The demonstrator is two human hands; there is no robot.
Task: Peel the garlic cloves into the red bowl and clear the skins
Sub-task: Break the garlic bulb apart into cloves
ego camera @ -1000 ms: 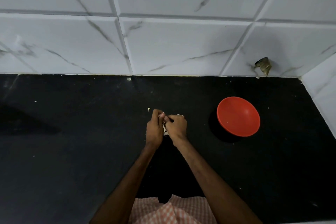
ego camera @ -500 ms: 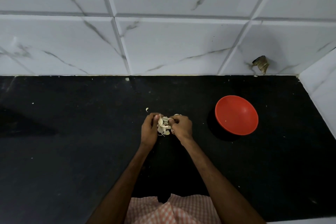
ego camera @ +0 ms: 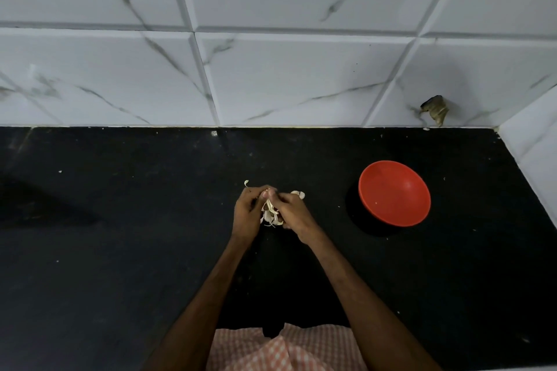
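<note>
The left hand [ego camera: 247, 215] and right hand [ego camera: 291, 213] pinched the garlic [ego camera: 269, 214] between them, the red bowl [ego camera: 394, 193] at three o'clock. It looked light, papery-skinned and probably slippery; a clove's tip seemed the best hold.

My left hand [ego camera: 247, 214] and right hand [ego camera: 291, 214], curled round the garlic [ego camera: 269, 214], hid most of it, so I could not count its cloves. My forearms were cut off at the bottom. Pale specks [ego camera: 60, 172] scattered on the counter [ego camera: 120, 250] were too small to tell.
</note>
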